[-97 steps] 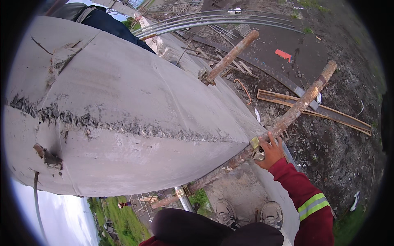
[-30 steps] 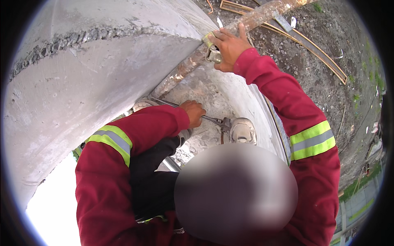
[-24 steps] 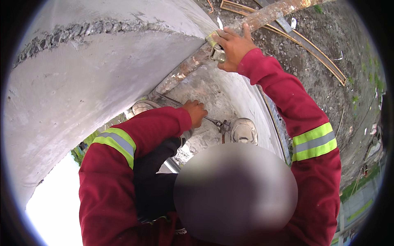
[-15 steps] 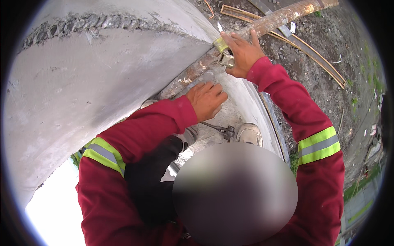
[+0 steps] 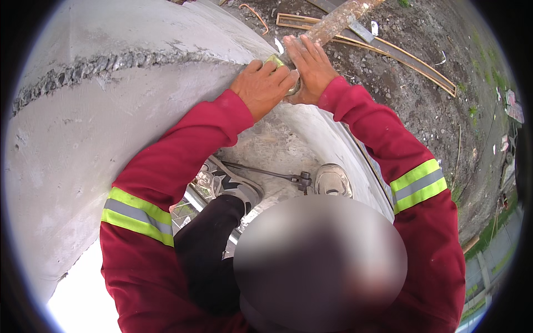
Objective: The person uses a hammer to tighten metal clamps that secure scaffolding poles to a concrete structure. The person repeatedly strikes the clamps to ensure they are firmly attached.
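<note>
A rusty scaffold pipe (image 5: pixel 340 23) runs out past the end of the grey concrete wall. On it sits a metal scaffold clamp (image 5: pixel 295 87) with a yellowish part, mostly covered by my fingers. My left hand (image 5: pixel 264 87) has its fingers curled over the clamp from the left. From the other side, my right hand (image 5: pixel 313 69) grips the clamp, fingers stretched along the pipe and thumb low. The two hands meet at the clamp. A dark ratchet wrench (image 5: pixel 300 178) lies on the concrete ledge (image 5: pixel 266 145) between my shoes. My left forearm hides the pipe's nearer stretch.
The concrete wall (image 5: pixel 111 119) with a rough broken seam rises on the left. Beyond the ledge's right edge lies stony ground (image 5: pixel 411 105) with a long wooden-edged strip (image 5: pixel 408 61) and scattered scraps. My shoes (image 5: pixel 333 182) stand on the ledge. A blurred oval covers the bottom middle.
My left hand has moved up and to the right, from beside the pipe onto the clamp. My right hand stays at the clamp. The view has shifted, showing more of the wrench and left shoe.
</note>
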`<state>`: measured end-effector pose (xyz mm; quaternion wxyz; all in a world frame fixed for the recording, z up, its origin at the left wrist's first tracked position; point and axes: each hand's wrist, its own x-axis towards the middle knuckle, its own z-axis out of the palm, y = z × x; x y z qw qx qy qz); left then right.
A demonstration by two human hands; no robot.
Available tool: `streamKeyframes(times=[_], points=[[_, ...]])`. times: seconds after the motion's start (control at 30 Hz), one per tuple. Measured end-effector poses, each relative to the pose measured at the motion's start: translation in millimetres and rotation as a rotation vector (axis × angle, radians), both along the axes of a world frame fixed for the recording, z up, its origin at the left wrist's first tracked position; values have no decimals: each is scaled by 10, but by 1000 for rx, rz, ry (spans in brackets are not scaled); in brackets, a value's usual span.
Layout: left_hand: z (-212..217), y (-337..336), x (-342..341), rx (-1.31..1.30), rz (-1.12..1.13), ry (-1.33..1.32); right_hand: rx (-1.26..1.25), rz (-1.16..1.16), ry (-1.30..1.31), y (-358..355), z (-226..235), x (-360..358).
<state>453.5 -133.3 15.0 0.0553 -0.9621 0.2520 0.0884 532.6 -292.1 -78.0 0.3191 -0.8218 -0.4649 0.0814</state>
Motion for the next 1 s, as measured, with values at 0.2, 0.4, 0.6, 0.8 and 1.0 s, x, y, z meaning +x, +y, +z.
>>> streamKeyframes(times=[0.2,0.4,0.6,0.8,1.0], points=[[29,-89,54,43,20,22,320,-693,943,-510,-495,-329],[86,-156,-26,-20,210,93,685,-722,1934,17,-779,-370],[-205,-225,-357,-397,503,-119,695,-716,1887,75,-512,-397],[-583,-307,-581,-596,649,-322,970,-765,2114,84,-655,-487],[-693,-418,-624,-629,663,-460,1068,-639,1971,728,-1097,-248]])
